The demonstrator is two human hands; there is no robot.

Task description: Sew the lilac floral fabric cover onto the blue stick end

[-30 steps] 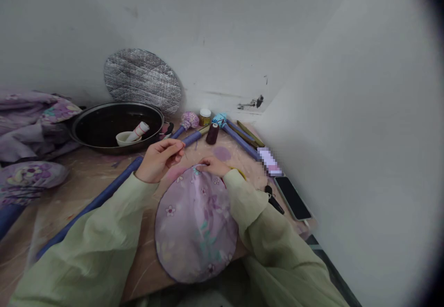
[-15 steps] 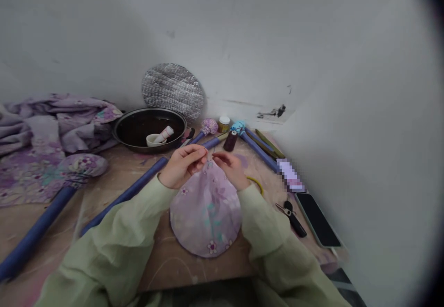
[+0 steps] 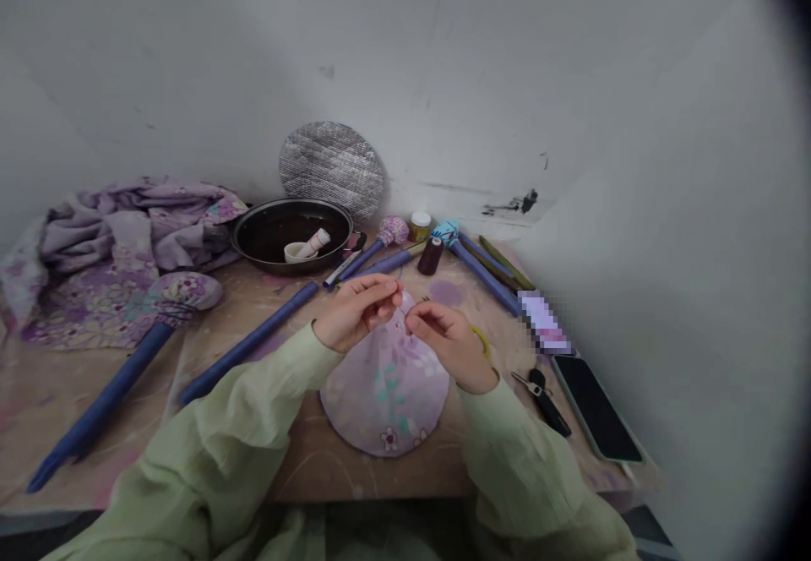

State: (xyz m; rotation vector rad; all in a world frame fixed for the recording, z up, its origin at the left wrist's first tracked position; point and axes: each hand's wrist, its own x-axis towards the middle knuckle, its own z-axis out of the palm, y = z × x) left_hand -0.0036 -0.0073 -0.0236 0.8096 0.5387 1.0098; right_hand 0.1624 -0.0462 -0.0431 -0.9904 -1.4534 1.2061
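A rounded piece of pale purple floral fabric (image 3: 388,405) is in front of me, its upper part creased and rising to a narrow top at my left fingertips. My left hand (image 3: 358,312) is closed, thumb and index finger pinched at that top edge. To the right, my right hand (image 3: 457,345) has its thumb and fingers pinched together over the fabric. Whatever it grips is too fine to make out. Behind the right hand lies a yellow ring-shaped thing (image 3: 481,340), partly covered. A dark thread spool (image 3: 431,257) stands beyond both hands.
A dark pan (image 3: 259,264) holding a small white cup (image 3: 297,253) is at the back left. Floral cloth (image 3: 82,307) and blue-wrapped sticks (image 3: 253,340) lie left. Keys (image 3: 548,405) and a phone (image 3: 599,409) are on the right. Walls close in the table.
My right hand has moved right and a little down, away from the left one. The head view has shifted slightly, so everything appears farther right.
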